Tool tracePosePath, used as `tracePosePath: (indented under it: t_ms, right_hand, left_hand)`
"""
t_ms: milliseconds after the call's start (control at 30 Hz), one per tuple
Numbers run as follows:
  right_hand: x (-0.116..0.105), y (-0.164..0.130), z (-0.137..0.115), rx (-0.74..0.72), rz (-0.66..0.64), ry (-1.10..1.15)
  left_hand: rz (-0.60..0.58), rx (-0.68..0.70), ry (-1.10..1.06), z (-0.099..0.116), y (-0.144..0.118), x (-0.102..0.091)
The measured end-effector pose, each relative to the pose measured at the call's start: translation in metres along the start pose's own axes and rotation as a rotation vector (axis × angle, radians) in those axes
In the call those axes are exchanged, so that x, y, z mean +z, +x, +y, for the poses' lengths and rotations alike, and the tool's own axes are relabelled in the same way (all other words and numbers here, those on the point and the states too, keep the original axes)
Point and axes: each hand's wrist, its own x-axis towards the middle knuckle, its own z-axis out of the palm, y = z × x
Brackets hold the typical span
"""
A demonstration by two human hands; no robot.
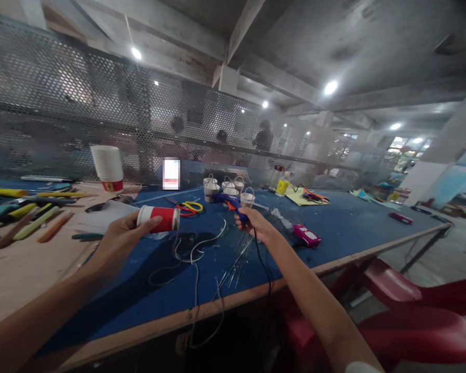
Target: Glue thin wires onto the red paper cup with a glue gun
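Observation:
My left hand (130, 233) is closed around a red and white paper cup (163, 219), which is tipped on its side above the blue table. In my right hand (254, 223) is a blue glue gun (236, 206) with an orange trigger, its nozzle pointing left and away from me. A black cord (261, 259) hangs from its handle. Just beyond the glue gun stand several small white buckets with handles (210, 190). Below the cup, loose pale string (202, 247) lies in loops and runs over the table's front edge.
Scissors (190, 209) with red and yellow handles lie behind the cup. A tall stack of paper cups (107, 166) stands at the left, near several tools (27, 223). Thin wires (236, 264), a magenta box (306, 235) and a yellow-labelled bottle (282, 185) are rightward. Red chairs (419, 331) stand at front right.

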Motion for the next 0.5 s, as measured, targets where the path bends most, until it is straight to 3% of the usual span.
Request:
tracePosePath:
  t_ms: [200, 367, 500]
  right_hand:
    - [0.029, -0.011, -0.019, -0.139, -0.251, 0.246]
    - [0.059, -0.017, -0.034, -0.288, -0.245, 0.281]
    - [0.075, -0.018, -0.029, -0.372, -0.216, 0.195]
  left_hand:
    - [0.006, 0.03, 0.016, 0.011, -0.009, 0.009]
    - [0.005, 0.012, -0.04, 0.017, -0.013, 0.011]
    - [-0.019, 0.018, -0.019, 0.015, -0.013, 0.008]
